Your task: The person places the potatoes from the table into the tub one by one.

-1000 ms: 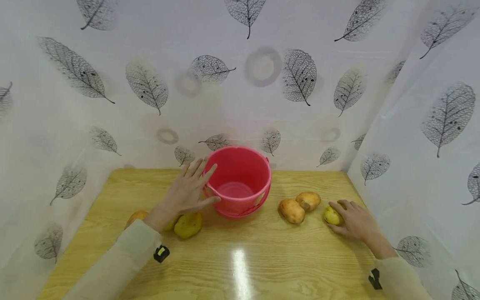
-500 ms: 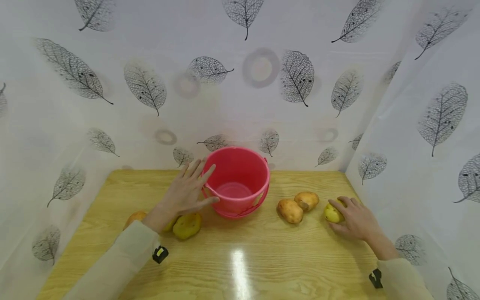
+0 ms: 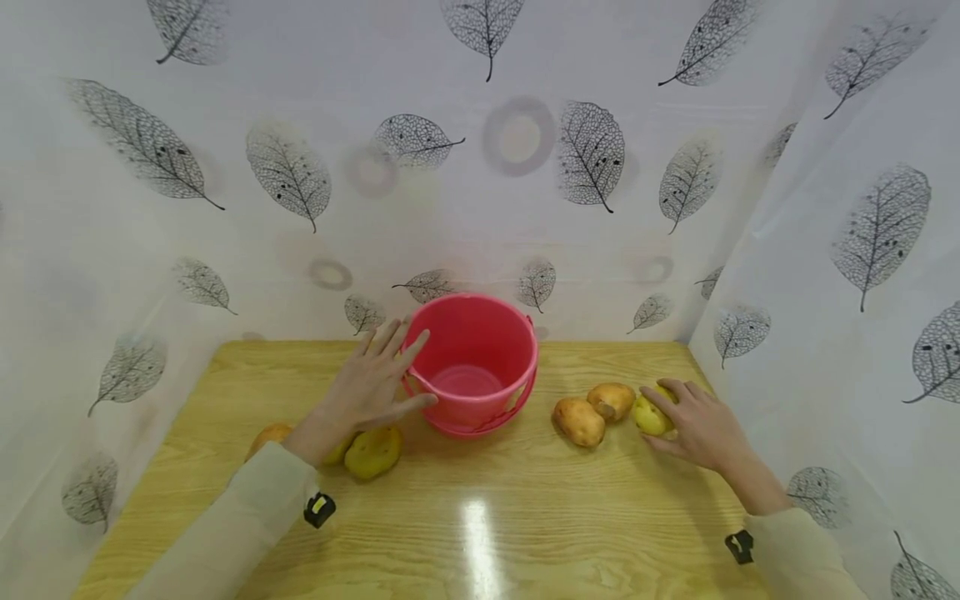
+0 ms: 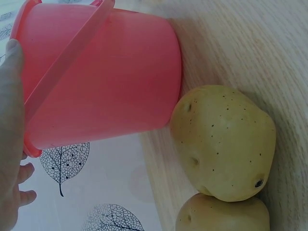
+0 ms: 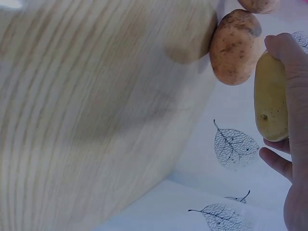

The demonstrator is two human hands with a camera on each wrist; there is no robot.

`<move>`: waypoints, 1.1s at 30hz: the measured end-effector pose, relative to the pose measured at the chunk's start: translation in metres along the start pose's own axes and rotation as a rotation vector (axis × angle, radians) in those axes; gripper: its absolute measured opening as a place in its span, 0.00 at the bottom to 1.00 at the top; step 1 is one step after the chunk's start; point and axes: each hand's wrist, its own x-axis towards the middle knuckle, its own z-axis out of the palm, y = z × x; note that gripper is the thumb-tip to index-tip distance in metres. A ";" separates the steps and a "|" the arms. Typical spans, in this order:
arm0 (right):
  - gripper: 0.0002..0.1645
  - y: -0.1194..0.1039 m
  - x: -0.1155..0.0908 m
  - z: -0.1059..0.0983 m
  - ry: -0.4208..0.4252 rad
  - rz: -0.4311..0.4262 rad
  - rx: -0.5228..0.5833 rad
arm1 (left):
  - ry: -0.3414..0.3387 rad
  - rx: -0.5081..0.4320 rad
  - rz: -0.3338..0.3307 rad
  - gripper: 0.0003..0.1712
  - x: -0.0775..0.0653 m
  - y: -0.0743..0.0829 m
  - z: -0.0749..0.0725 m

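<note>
My left hand [image 3: 367, 379] lies with spread, straight fingers against the left rim of a pink bucket [image 3: 480, 414]; in the left wrist view its thumb touches the rim. The bucket stands upright, and no contents show inside. My right hand [image 3: 701, 425] grips a yellow potato [image 3: 651, 417] between thumb and fingers. In the right wrist view this potato [image 5: 270, 101] appears raised off the table, with a shadow below. Just left of it lie two brown potatoes [image 3: 579, 422], touching each other. Beside the bucket, under my left wrist, sits another yellow potato [image 3: 372, 452], with one more partly hidden.
An orange-brown rounded thing [image 3: 270, 437] lies left of my left wrist, partly covered by it. The wooden table [image 3: 420, 533] ends at leaf-patterned sheeting [image 3: 480, 217] at the back and right. Black cameras sit on both wrists.
My right hand has taken hold of the yellow potato and moved it left, close to the brown potatoes. My left hand and the bucket have stayed in place.
</note>
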 end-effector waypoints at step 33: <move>0.43 -0.038 0.086 -0.009 0.259 -0.117 0.114 | -0.009 -0.025 -0.009 0.58 -0.001 0.002 -0.004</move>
